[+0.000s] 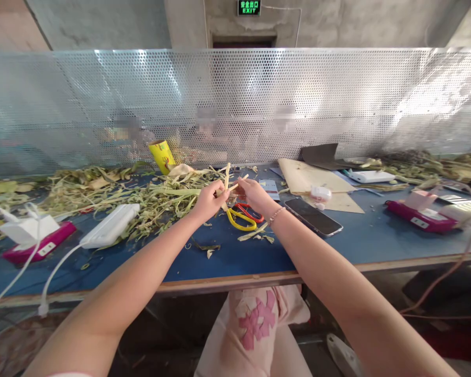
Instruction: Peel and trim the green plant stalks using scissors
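Observation:
My left hand (209,200) is closed on pale straw-like leaf strips (227,178) that stick up between both hands above the blue table (361,235). My right hand (253,192), with a bracelet at the wrist, pinches the same strips from the right side. Just below the hands lie yellow-handled scissors (240,220) and red-handled scissors (251,211). A heap of green and dry leaf strips (153,196) spreads on the table to the left of the hands.
A black phone (313,215) lies right of my right wrist. White power banks (110,225) with cables sit left, pink devices (419,217) at both sides, cardboard sheets (310,178) behind. A yellow roll (161,155) stands by the perforated metal screen (235,99); people sit behind it.

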Tool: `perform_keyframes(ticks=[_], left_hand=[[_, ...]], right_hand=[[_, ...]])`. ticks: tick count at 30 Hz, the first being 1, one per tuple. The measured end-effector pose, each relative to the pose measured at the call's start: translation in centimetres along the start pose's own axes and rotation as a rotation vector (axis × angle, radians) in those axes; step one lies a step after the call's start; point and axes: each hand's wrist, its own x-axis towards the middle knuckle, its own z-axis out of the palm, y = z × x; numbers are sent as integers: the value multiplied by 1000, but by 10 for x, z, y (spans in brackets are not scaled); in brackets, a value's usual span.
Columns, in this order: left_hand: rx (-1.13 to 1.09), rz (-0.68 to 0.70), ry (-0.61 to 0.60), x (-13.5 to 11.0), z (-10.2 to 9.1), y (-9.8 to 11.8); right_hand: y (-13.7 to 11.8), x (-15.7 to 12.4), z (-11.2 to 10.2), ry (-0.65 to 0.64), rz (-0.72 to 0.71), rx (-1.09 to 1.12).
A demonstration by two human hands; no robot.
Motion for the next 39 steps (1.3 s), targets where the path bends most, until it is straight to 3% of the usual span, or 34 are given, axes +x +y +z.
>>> perform_keyframes(ticks=[4, 8, 11, 14, 20, 29, 39], left_hand=[[-60, -23, -77, 0, 3, -3], [-289, -166, -149, -1, 8, -4], [-485, -271, -183, 0, 10, -4], [-533, -297, -205, 0, 9, -3], [-322, -227, -171, 1, 5, -3], [-366, -214, -96, 2, 10, -9], [-231, -195, -114, 2, 10, -9]], right_hand=[[-1, 0, 0, 55, -255, 1], [-3, -4, 1, 80, -514, -119], [-5, -9, 3, 102, -596, -158], [-6, -14, 4, 89, -647, -188], [-8, -16, 4, -48, -651, -388], [1, -6, 2, -136, -482, -357], [-2, -4, -6, -257, -477, -402]])
